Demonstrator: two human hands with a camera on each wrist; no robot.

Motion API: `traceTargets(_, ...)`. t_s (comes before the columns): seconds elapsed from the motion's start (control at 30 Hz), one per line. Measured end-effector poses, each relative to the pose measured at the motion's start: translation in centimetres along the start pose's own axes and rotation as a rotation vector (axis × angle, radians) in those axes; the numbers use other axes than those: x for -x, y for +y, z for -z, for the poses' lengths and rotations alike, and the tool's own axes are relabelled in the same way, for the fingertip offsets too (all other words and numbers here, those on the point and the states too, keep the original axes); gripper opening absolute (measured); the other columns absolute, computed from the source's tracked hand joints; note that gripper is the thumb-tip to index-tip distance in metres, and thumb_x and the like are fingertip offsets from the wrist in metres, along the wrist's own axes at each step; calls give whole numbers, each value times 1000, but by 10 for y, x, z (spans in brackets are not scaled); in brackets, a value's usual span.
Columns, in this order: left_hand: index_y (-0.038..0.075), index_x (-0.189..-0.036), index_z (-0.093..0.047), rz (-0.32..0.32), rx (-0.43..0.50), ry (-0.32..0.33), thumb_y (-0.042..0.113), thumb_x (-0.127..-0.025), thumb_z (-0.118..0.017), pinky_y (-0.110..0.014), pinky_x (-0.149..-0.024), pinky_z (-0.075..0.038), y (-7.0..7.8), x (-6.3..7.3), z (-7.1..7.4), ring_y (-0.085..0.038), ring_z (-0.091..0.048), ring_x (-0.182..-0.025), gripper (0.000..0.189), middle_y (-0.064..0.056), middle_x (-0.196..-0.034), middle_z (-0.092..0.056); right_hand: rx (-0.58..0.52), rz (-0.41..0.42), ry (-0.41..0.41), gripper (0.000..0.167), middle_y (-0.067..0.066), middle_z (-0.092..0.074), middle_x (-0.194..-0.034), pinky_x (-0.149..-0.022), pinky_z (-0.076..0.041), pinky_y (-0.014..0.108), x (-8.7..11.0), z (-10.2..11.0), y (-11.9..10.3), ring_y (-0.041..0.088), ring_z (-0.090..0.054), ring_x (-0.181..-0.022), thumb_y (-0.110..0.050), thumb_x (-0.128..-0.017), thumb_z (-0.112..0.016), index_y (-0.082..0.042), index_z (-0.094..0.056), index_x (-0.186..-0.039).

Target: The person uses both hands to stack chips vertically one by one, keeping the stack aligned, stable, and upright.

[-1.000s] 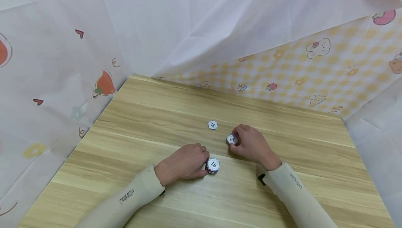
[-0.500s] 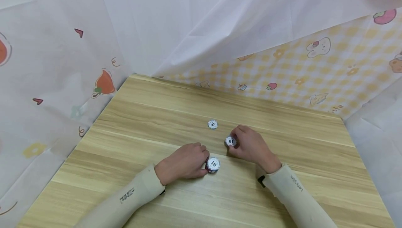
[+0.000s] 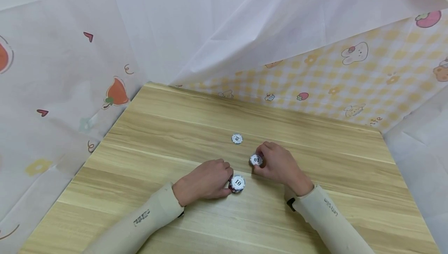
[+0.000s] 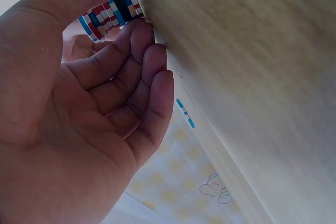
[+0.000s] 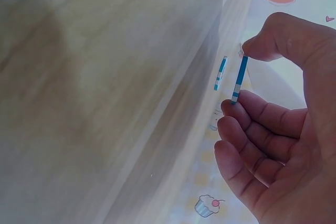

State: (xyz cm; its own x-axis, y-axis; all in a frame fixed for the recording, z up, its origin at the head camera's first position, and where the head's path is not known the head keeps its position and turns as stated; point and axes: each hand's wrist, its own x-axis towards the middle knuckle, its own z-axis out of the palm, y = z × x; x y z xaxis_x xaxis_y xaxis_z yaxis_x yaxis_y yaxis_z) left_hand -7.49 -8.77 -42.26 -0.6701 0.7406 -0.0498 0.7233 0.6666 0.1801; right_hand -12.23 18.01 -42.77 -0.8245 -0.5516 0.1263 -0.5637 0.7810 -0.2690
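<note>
My left hand (image 3: 206,180) holds the side of a stack of poker chips (image 3: 238,183) between thumb and fingers. In the left wrist view the stack (image 4: 108,15) shows red, blue and white edges and stands on the table. The top chip is white and marked 10. My right hand (image 3: 280,164) pinches one poker chip (image 3: 256,160), also marked 10, by its rim. The right wrist view has this blue-and-white-edged chip (image 5: 240,78) between thumb and forefinger, off the table. A single poker chip (image 3: 237,139) lies flat beyond both hands.
The wood-grain table (image 3: 168,129) meets a yellow checked cloth (image 3: 364,79) at its back edge. A white printed sheet (image 3: 70,71) hangs along the left side, and another white sheet (image 3: 423,160) on the right.
My right hand has moved slightly left and toward me with its chip, closer to the stack. The left hand, the stack and the lone chip stay in place.
</note>
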Motion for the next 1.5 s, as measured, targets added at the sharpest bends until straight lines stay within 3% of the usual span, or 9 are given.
traceTargets(0.7,8,-100,-74,-1,-18,-10,37,-96,-83,-33,-76,-54,0,0,0,-17,-60,-83,30,0,-90,-66,5,12,0,38,-2,-66,-96,-67,-51,30,6,0,-6,11,-57,-81,-32,-82,-88,-7,-74,-106)
traceTargets(1.5,10,-97,-73,0,-19,5,39,-96,-82,-33,-74,-54,-1,-1,-2,-16,-59,-81,30,1,-88,-65,5,49,45,32,-5,-65,-91,-59,-46,25,11,1,-14,6,-52,-73,-34,-83,-84,-10,-73,-102)
